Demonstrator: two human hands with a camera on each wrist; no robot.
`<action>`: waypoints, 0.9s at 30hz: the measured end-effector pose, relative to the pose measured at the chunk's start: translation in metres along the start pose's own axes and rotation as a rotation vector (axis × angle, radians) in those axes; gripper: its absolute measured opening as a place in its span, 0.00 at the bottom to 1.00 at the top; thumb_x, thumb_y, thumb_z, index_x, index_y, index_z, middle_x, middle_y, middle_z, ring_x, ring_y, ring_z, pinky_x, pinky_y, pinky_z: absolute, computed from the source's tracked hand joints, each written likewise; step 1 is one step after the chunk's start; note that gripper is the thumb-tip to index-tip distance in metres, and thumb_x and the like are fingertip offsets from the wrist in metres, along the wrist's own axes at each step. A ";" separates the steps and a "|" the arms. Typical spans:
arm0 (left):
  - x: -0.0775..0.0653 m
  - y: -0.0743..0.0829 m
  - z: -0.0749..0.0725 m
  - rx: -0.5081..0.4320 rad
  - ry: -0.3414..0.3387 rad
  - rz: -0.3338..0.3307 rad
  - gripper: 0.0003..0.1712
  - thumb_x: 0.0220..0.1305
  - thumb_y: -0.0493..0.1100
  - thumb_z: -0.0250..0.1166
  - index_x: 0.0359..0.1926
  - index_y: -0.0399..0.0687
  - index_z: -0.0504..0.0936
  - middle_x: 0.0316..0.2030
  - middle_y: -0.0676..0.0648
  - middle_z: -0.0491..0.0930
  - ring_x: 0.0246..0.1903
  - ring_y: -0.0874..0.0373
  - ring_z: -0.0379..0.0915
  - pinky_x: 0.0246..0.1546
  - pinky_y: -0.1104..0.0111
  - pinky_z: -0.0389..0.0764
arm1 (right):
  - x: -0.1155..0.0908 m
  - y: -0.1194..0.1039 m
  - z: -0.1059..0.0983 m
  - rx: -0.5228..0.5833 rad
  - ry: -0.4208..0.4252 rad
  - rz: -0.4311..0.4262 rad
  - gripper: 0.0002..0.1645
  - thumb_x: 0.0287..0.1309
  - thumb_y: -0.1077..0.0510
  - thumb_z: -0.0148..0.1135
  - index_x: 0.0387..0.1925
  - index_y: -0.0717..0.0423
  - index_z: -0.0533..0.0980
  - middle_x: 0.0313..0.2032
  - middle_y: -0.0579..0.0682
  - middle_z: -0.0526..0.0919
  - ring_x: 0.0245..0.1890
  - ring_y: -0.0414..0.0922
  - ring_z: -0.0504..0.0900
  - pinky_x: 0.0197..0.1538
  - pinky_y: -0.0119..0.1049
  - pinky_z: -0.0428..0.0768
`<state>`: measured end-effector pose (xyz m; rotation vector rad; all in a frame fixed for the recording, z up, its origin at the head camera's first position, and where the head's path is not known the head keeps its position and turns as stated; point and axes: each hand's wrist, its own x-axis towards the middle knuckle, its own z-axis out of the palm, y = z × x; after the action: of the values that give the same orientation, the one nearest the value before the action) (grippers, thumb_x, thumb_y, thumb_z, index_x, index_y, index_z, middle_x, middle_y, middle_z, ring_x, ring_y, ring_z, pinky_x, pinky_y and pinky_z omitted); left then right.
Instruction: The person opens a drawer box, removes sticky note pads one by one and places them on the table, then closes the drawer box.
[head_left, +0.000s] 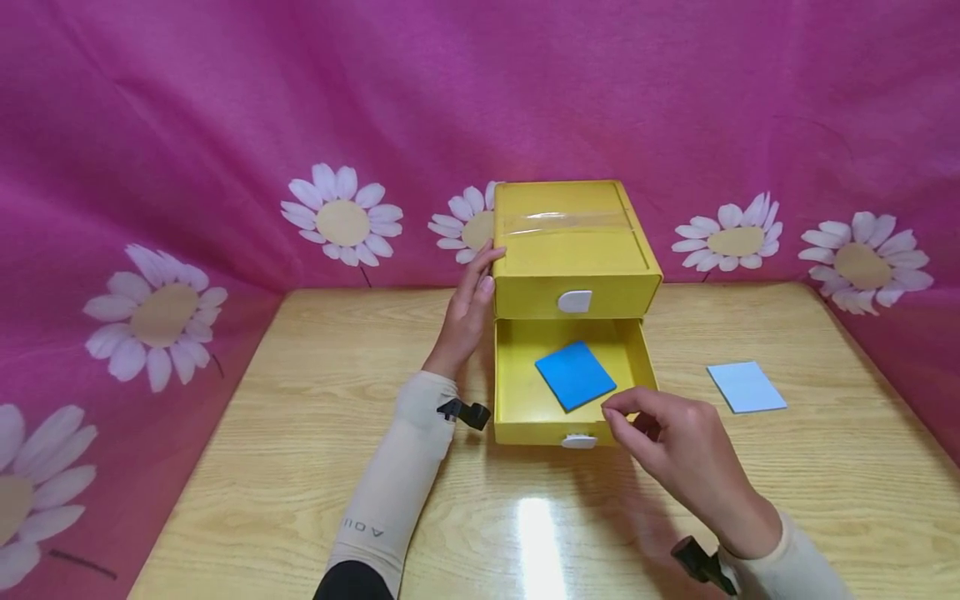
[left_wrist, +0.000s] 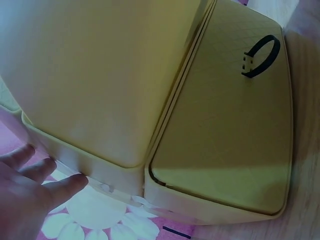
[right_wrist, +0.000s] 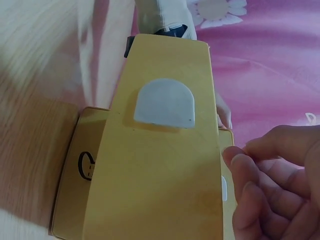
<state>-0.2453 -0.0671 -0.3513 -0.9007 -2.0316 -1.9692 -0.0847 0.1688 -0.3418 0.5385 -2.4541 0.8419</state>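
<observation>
A yellow two-drawer box [head_left: 573, 242] stands on the table, its lower drawer [head_left: 517, 408] pulled out and its upper drawer closed. Inside the lower drawer lies a blue square piece [head_left: 576, 377], flat and turned at an angle. My left hand [head_left: 467, 312] rests against the box's left side with fingers extended; the left wrist view shows its fingertips at the box's edge. Over the open drawer's front right corner is my right hand [head_left: 678, 442]. Its fingers are curled, thumb and index tips together, and I see nothing between them in the right wrist view.
A light blue square piece [head_left: 747, 387] lies on the wooden table [head_left: 330, 375] to the right of the box. White tabs [head_left: 575, 302] mark the drawer fronts. A black loop [left_wrist: 265, 56] sticks out from the box's side. Behind hangs a pink flowered cloth [head_left: 480, 92].
</observation>
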 end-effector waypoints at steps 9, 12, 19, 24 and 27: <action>0.011 -0.013 -0.003 0.026 -0.007 0.021 0.27 0.73 0.41 0.42 0.71 0.42 0.59 0.75 0.39 0.45 0.72 0.51 0.47 0.69 0.60 0.54 | 0.011 0.006 0.001 0.002 0.010 -0.027 0.09 0.48 0.65 0.71 0.30 0.48 0.83 0.22 0.34 0.80 0.15 0.31 0.67 0.20 0.21 0.67; 0.015 -0.028 -0.005 0.036 -0.016 0.024 0.29 0.73 0.46 0.43 0.72 0.49 0.59 0.75 0.43 0.44 0.72 0.55 0.46 0.69 0.60 0.54 | 0.012 0.009 0.002 0.001 0.014 -0.041 0.09 0.48 0.65 0.70 0.30 0.49 0.83 0.21 0.33 0.79 0.14 0.30 0.66 0.20 0.21 0.66; 0.014 -0.015 -0.004 0.034 -0.039 0.015 0.28 0.71 0.48 0.44 0.69 0.47 0.62 0.75 0.41 0.42 0.73 0.56 0.42 0.70 0.58 0.53 | 0.015 0.012 0.004 -0.007 -0.008 -0.025 0.07 0.49 0.65 0.70 0.30 0.50 0.83 0.17 0.33 0.75 0.13 0.31 0.64 0.19 0.22 0.64; 0.012 0.000 -0.002 0.001 -0.043 0.003 0.26 0.71 0.42 0.44 0.67 0.38 0.62 0.74 0.35 0.41 0.73 0.51 0.43 0.69 0.60 0.54 | 0.021 0.013 0.004 -0.023 -0.036 -0.014 0.07 0.49 0.64 0.70 0.30 0.50 0.83 0.16 0.34 0.73 0.13 0.33 0.64 0.18 0.27 0.65; 0.013 -0.001 -0.001 -0.009 -0.043 0.004 0.25 0.71 0.41 0.44 0.66 0.37 0.62 0.75 0.36 0.41 0.73 0.51 0.43 0.69 0.61 0.54 | 0.025 0.015 0.006 -0.043 -0.051 -0.013 0.06 0.49 0.63 0.70 0.30 0.50 0.82 0.16 0.35 0.74 0.14 0.32 0.65 0.18 0.28 0.66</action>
<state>-0.2560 -0.0642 -0.3451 -0.9558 -2.0436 -1.9748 -0.1138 0.1709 -0.3385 0.5659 -2.5067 0.7770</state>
